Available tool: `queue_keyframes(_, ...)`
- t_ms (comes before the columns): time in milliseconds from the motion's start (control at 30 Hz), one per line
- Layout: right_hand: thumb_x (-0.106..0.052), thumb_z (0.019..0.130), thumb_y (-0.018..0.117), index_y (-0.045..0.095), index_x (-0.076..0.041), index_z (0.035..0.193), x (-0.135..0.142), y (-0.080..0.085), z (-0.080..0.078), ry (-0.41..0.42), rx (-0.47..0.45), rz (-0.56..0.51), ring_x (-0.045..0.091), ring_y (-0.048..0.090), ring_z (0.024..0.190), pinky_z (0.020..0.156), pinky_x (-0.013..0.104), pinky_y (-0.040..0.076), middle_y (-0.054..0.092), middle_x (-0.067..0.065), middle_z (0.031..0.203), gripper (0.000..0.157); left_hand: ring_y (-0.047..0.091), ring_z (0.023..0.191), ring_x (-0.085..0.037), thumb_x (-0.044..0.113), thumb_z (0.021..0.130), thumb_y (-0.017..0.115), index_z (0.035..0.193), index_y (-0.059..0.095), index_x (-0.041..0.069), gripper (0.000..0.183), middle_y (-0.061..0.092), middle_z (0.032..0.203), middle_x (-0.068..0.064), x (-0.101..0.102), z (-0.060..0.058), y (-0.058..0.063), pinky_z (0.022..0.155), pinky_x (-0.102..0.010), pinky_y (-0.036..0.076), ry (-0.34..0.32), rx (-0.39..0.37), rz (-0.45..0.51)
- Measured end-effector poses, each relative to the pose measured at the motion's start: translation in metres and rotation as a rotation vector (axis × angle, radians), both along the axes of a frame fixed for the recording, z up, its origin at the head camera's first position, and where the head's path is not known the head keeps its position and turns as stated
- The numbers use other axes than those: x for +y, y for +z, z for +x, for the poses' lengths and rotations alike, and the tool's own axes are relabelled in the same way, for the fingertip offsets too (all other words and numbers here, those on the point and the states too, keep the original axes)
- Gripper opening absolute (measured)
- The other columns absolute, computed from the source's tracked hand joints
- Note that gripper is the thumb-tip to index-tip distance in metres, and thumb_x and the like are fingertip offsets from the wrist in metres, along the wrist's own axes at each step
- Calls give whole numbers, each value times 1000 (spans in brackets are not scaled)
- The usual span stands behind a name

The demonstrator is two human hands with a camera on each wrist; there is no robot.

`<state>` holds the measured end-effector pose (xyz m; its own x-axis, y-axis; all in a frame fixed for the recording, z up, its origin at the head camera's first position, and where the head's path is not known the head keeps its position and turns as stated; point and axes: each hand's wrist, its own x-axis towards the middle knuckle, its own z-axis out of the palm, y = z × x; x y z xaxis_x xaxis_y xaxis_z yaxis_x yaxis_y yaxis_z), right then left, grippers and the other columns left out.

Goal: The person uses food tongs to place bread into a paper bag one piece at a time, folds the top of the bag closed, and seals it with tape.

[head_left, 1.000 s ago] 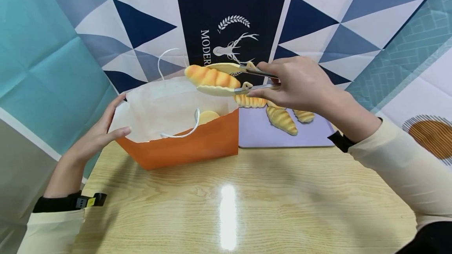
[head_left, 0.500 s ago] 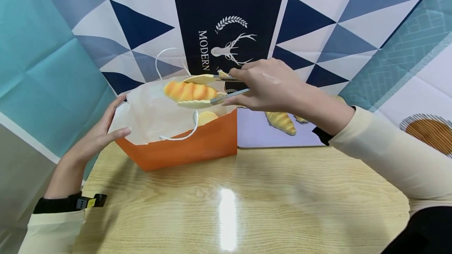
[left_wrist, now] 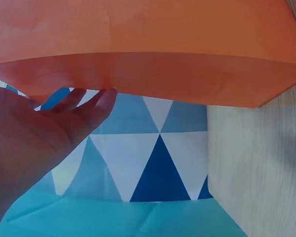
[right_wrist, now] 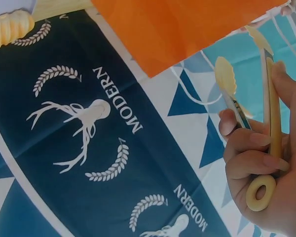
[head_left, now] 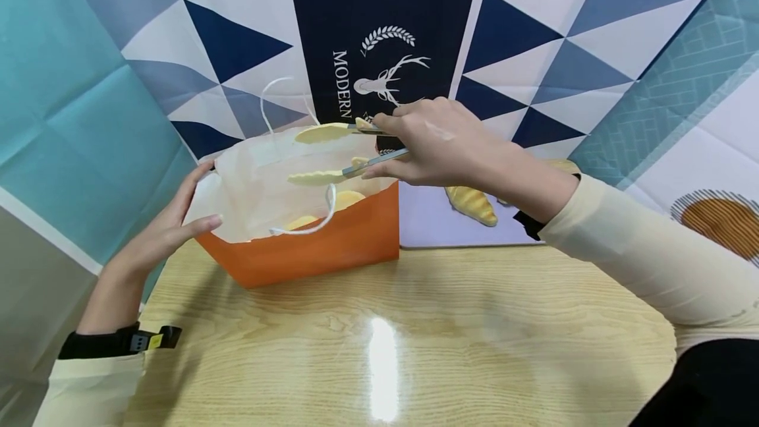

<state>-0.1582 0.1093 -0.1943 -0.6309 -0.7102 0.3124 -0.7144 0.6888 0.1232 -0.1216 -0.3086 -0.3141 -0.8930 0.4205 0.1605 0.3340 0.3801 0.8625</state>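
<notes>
My right hand [head_left: 439, 140] grips a pair of food tongs [right_wrist: 271, 103] with pale yellow scalloped tips. The tongs are spread over the mouth of an orange paper bag [head_left: 320, 249], with nothing between their tips. Inside the white-lined bag, a yellow piece [head_left: 301, 222] shows near the front rim, with another yellow piece [head_left: 348, 199] to its right. My left hand [head_left: 160, 226] holds the bag's left end at the rim, thumb toward the front. In the left wrist view, the fingers [left_wrist: 96, 106] lie against the bag's side.
A lilac tray [head_left: 427, 223] stands right of the bag, bearing a croissant-shaped bread [head_left: 472, 205]; my right forearm hides part of it. White cord handles [head_left: 317, 226] arch over the bag's mouth. A patterned cloth backdrop [head_left: 504, 18] rises behind the wooden table [head_left: 462, 321].
The tongs moved left over the bag with a ridged bread roll, then spread and let it go. The roll left the tongs, and a yellow piece now shows lower inside the bag.
</notes>
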Motion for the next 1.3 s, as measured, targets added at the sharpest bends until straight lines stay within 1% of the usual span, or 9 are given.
queue_keyframes(100, -71, 81, 61, 67, -10, 124, 6, 0, 0, -9, 8, -10, 17, 54, 63, 50, 38, 48, 64, 1, 78, 76, -2, 146, -21, 6, 95, 55, 159, 3, 31, 87, -8, 163, 12, 0, 0, -1, 106, -78, 2, 6, 1, 1)
queue_keyframes(267, -70, 81, 62, 63, -7, 131, 24, -1, 1, -51, -11, -38, 18, 57, 64, 55, 39, 50, 69, 7, 88, 81, -3, 146, -21, 4, 95, 55, 159, 3, 30, 87, -8, 163, 11, -1, 0, -1, 106, -78, 1, 1, 6, 11)
queue_keyframes(500, -74, 81, 57, 56, -11, 138, 57, -3, 7, -163, -42, -73, 18, 54, 62, 54, 36, 45, 60, 2, 80, 85, 0, 145, -18, 5, 95, 55, 159, 4, 31, 86, -7, 163, 12, -2, -1, 0, 106, -77, 2, 8, 4, 7)
queue_keyframes(600, -70, 83, 59, 58, -10, 133, 73, -5, 11, -198, -47, -90, 19, 51, 58, 51, 35, 41, 58, 4, 79, 78, 1, 145, -19, 6, 95, 55, 159, 4, 32, 86, -6, 163, 12, -2, -1, 0, 105, -77, 3, 15, 1, 1)
queue_keyframes(700, -66, 83, 63, 60, -11, 119, 90, -11, 13, -226, -54, -115, 19, 46, 52, 47, 34, 36, 56, 3, 73, 66, -1, 146, -18, 7, 95, 55, 159, 4, 32, 86, -7, 163, 13, -3, -1, -1, 106, -77, 1, 21, -4, 4)
queue_keyframes(967, -60, 81, 70, 62, -8, 120, 136, -34, 16, -295, -64, -158, 19, 42, 48, 43, 33, 33, 58, 3, 67, 65, 2, 145, -20, 4, 95, 55, 159, 4, 31, 86, -5, 163, 10, -1, 0, -4, 105, -78, 3, 6, 4, 10)
queue_keyframes(1067, -60, 81, 71, 61, -9, 105, 152, -47, 16, -332, -83, -159, 19, 40, 46, 41, 33, 31, 57, 4, 65, 57, 1, 145, -20, 5, 95, 54, 159, 4, 32, 86, -5, 163, 11, 0, 1, -4, 105, -79, 2, 8, 3, 10)
queue_keyframes(1200, -64, 78, 70, 62, -7, 100, 169, -67, 14, -402, -142, -174, 19, 41, 47, 42, 33, 31, 55, 5, 65, 61, 1, 145, -19, 1, 95, 53, 159, 4, 30, 87, -6, 164, 9, 0, 0, -3, 105, -78, 2, -10, 1, 30)
queue_keyframes(1300, -65, 76, 72, 65, -3, 116, 182, -83, 13, -450, -188, -184, 20, 43, 48, 42, 34, 32, 56, 6, 65, 75, 3, 145, -18, 0, 95, 53, 159, 4, 30, 87, -5, 164, 8, 1, -1, -2, 105, -77, 3, -17, -1, 39)
